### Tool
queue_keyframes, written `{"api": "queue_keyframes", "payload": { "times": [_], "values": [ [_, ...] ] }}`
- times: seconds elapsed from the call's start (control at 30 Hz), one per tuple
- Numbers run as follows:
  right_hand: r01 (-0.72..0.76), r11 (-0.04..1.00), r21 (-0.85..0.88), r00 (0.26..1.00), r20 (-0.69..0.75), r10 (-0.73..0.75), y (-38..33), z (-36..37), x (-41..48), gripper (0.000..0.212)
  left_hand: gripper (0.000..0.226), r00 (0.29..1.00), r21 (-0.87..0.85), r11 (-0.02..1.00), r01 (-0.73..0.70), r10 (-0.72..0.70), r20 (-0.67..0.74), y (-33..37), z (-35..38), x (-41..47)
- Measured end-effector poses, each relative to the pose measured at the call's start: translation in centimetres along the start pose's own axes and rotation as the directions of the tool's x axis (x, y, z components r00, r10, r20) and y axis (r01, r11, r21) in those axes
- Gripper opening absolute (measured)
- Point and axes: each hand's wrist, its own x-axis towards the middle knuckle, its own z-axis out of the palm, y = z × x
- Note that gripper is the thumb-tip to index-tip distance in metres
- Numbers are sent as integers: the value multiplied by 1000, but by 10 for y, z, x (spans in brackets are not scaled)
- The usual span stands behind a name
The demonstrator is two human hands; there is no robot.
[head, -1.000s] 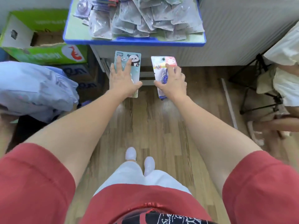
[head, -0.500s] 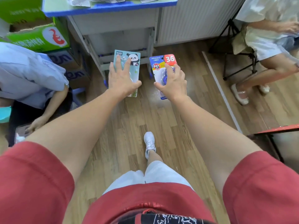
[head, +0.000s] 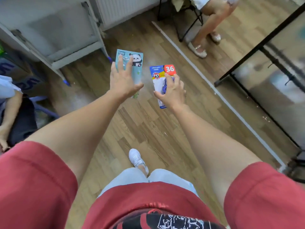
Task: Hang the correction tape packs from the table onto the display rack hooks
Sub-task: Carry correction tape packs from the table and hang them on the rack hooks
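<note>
Left hand [head: 123,83] gripping teal panda pack [head: 137,66], right hand [head: 173,92] clutching blue blister pack [head: 157,76], purple tape dispenser [head: 164,85] sealed inside

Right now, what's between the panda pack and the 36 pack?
Nothing: the head view shows only wood floor through the gap between panda pack and 36 pack.

Panda pack [head: 137,59] half behind left hand [head: 123,81]; table [head: 72,54] mostly beyond upper edge.
</note>
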Motion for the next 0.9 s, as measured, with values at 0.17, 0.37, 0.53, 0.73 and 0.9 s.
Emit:
{"api": "queue_keyframes", "payload": {
  "times": [0.17,0.37,0.53,0.73,0.9],
  "values": [
    [-161,986,44,985,-62,164,79,-11,-59,77,91,986,7,989,-148,147,76,62,39,-47],
    [-365,927,87,907,-189,375,144,-28,-122,78,93,919,16,932,-361,353,175,127,71,-84],
    [-528,832,173,768,-320,554,176,-43,-161,77,94,807,9,829,-559,541,239,183,77,-99],
    [-604,744,287,603,-445,661,205,-81,-192,77,95,665,-44,680,-731,726,176,257,72,-112],
    [-638,714,288,505,-544,670,250,-132,-196,76,92,579,-83,582,-809,813,63,335,65,-115]
  ]
}}
